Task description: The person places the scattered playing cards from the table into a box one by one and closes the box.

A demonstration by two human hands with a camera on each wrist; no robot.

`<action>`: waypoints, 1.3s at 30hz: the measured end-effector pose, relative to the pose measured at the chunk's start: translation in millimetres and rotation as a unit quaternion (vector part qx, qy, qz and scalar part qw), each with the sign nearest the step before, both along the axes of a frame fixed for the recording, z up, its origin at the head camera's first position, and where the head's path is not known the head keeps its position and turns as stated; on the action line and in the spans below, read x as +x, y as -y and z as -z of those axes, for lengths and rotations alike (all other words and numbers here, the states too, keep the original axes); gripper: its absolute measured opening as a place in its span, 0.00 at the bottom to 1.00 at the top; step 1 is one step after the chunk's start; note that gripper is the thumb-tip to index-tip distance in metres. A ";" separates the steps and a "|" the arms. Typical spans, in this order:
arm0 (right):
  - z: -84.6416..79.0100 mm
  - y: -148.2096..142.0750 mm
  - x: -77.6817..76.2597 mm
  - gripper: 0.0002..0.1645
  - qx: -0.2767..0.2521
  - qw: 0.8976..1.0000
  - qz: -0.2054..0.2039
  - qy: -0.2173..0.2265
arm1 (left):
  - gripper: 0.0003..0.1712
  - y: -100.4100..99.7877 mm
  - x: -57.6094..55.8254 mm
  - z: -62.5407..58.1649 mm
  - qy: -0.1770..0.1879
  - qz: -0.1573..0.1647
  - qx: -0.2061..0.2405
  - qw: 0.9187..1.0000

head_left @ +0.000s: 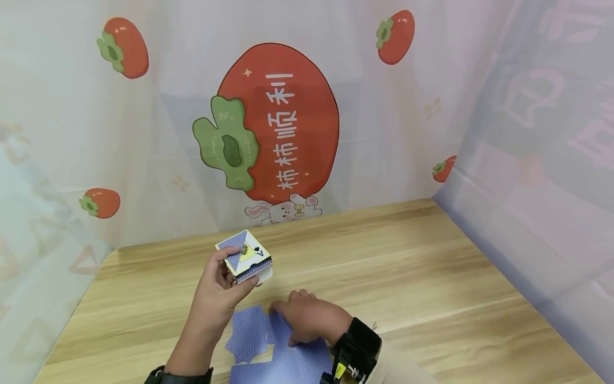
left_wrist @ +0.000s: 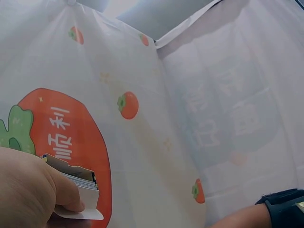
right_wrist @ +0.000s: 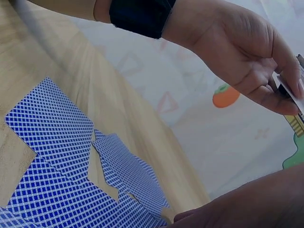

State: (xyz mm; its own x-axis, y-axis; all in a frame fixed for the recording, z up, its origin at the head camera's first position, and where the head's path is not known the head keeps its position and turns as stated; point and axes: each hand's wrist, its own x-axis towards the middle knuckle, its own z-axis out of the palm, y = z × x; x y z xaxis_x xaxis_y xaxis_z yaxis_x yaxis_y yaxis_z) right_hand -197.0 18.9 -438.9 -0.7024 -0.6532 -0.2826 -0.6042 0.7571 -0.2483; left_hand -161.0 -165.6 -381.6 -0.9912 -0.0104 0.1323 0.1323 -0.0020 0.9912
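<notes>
My left hand (head_left: 218, 293) grips a playing-card box (head_left: 247, 256), raised above the table and tilted. The box is blue-patterned and white, with an ace printed on its face. In the left wrist view its end is open, a white flap (left_wrist: 90, 206) hangs out under the thumb, and the edges of cards (left_wrist: 80, 182) show inside. Blue-backed playing cards (head_left: 249, 333) lie face down and overlapping on the table. Over their right side, my right hand (head_left: 316, 318) touches them, thumb and index finger spread apart. Its fingertips are mostly hidden in the right wrist view.
The wooden table (head_left: 408, 277) carries the cards near its front edge. A white curtain (head_left: 168, 64) printed with persimmons rises behind it, and another curtain panel (head_left: 527, 160) borders the right side. Black straps (head_left: 362, 344) circle both wrists.
</notes>
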 end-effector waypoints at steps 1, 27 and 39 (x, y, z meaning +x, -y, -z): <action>-1.0 0.1 1.2 0.43 -0.005 1.000 0.003 0.000 | 0.42 0.2 0.3 0.1 0.001 -0.001 0.002 1.000; 2.2 14.1 13.8 0.49 0.028 0.999 0.012 -0.022 | 0.43 0.9 3.4 3.1 -0.013 0.007 0.017 1.000; -7.4 1.5 10.2 0.45 0.013 1.000 0.006 -0.012 | 0.43 -1.0 1.8 -1.4 -0.007 0.009 0.007 1.000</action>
State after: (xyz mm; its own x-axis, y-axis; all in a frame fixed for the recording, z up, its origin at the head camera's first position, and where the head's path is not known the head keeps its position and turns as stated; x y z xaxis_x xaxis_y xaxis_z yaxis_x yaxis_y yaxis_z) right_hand -186.8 17.4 -431.5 -0.7168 -0.6375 -0.2825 -0.6011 0.7702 -0.2130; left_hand -159.2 -164.6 -380.2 -0.9894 0.0050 0.1452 0.1451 -0.0190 0.9892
